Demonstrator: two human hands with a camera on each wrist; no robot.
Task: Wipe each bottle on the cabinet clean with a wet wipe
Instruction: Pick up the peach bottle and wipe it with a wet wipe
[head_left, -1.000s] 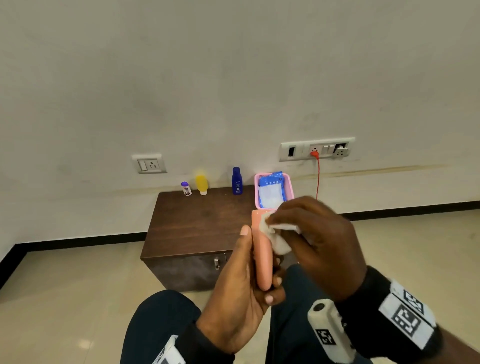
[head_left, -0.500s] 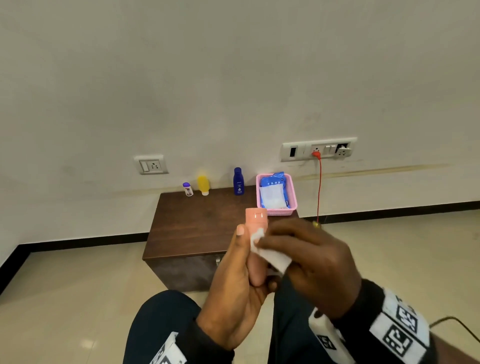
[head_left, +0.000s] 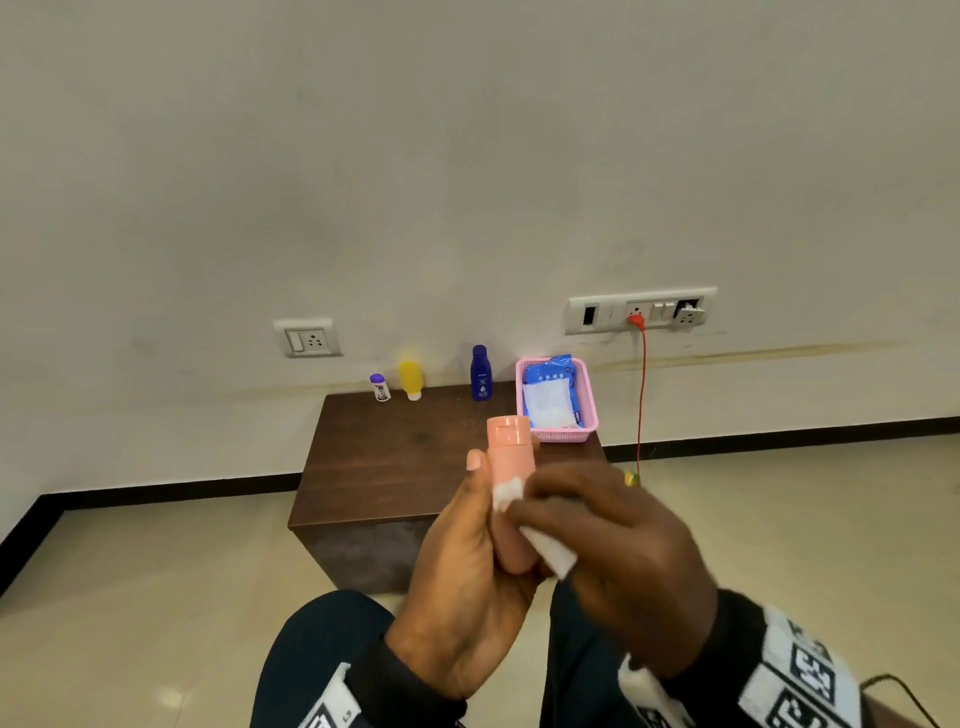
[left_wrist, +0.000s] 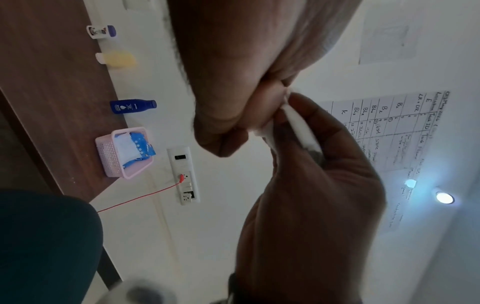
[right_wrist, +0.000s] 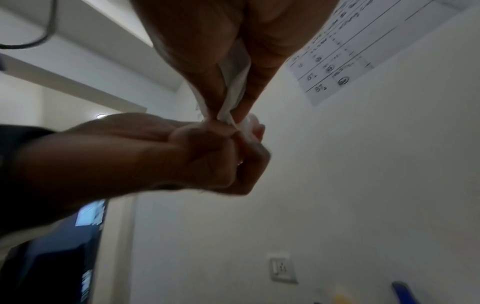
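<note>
Fingers of the left hand (head_left: 467, 571) wrap the upright pink bottle (head_left: 511, 467); the right hand (head_left: 613, 561) pinches a wipe (head_left: 545, 545) against its side. Behind, three bottles (head_left: 480, 374) and a basket (head_left: 589, 410) stand on the cabinet (head_left: 395, 467).

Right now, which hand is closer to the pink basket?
Right. The right hand pinches the wet wipe just below the pink basket. The left hand, gripping the peach bottle, sits farther to the basket's left.

Peach bottle (head_left: 510, 457), white wipe (head_left: 545, 545), pink basket (head_left: 589, 400).
</note>
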